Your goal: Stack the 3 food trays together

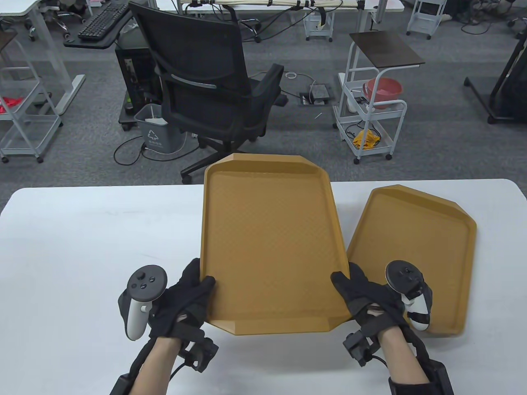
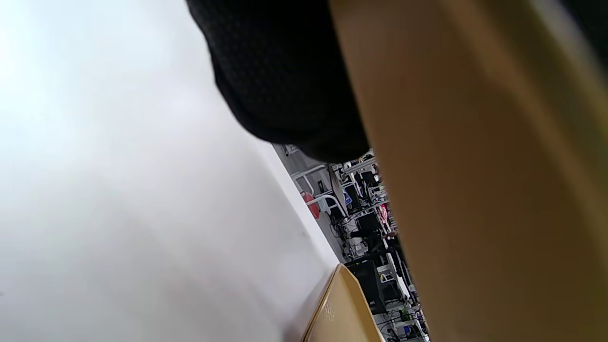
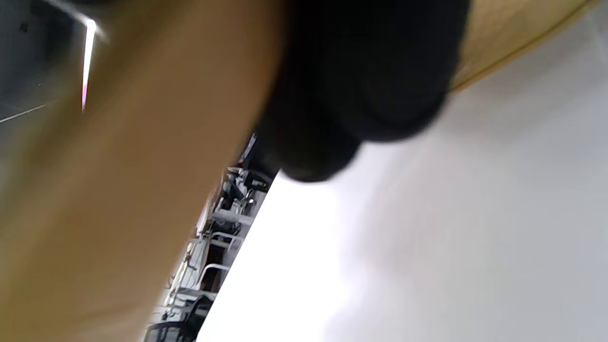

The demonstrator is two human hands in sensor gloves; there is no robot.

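Tan tray (image 1: 271, 242) gripped between both hands' fingers (image 1: 201, 288), seemingly above table.

The held tray (image 1: 271, 242) sits between the two hands, the left hand (image 1: 185, 296) at its near left corner and the right hand (image 1: 366, 296) at its near right corner. Its far end reaches past the table's (image 1: 90, 247) far edge. Right of the right hand's grip, a second tray (image 1: 416, 247) lies on the table, its left edge under the held one. A third tray may lie beneath; the wrist views are too blurred to tell.
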